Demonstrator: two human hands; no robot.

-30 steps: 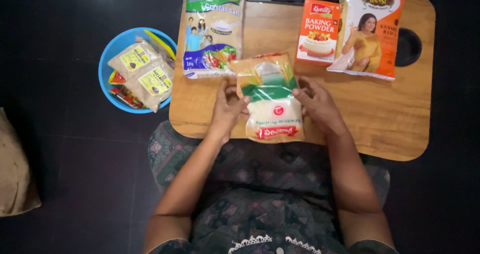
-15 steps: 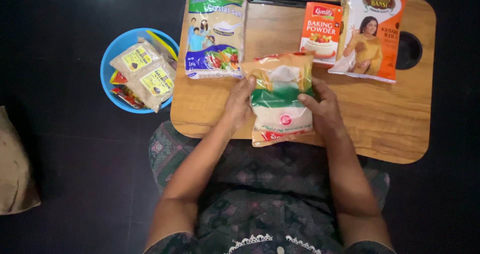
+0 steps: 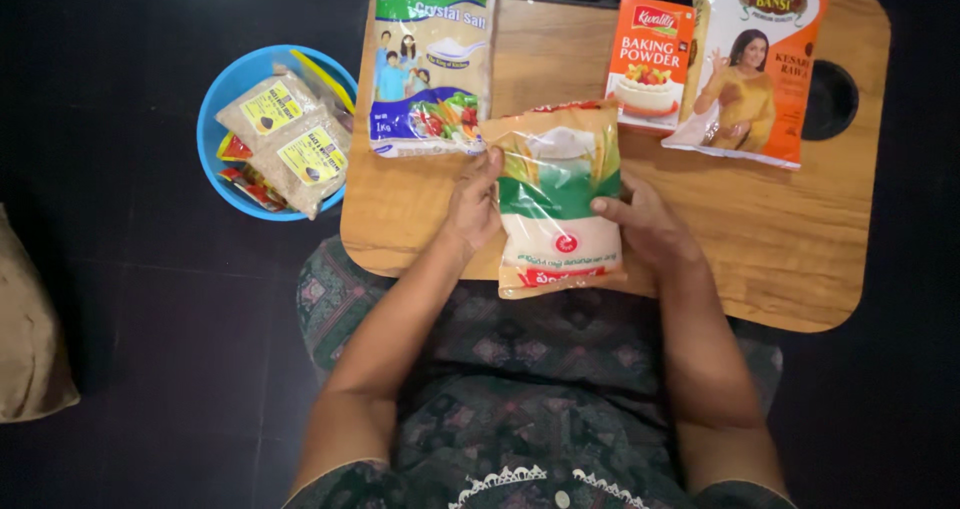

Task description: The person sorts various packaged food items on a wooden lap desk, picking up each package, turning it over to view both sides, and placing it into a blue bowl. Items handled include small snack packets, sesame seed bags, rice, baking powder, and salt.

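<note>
A clear plastic packet of white grains with a green and orange print (image 3: 558,204) lies on the near part of a small wooden lap table (image 3: 760,249). My left hand (image 3: 474,204) grips its left edge. On the packet's right edge rests my right hand (image 3: 642,226), thumb laid over the front. Both hands hold the packet, its top end pointing away from me.
Behind the packet lie a blue and green salt bag (image 3: 432,59), an orange baking powder box (image 3: 650,61) and an orange and white semolina packet (image 3: 750,64). A blue bowl (image 3: 222,119) with small packets sits on the dark floor at the left. A round cup hole (image 3: 830,99) is at the table's right end.
The packet has shifted slightly away from me on the table, with both hands still holding its sides.
</note>
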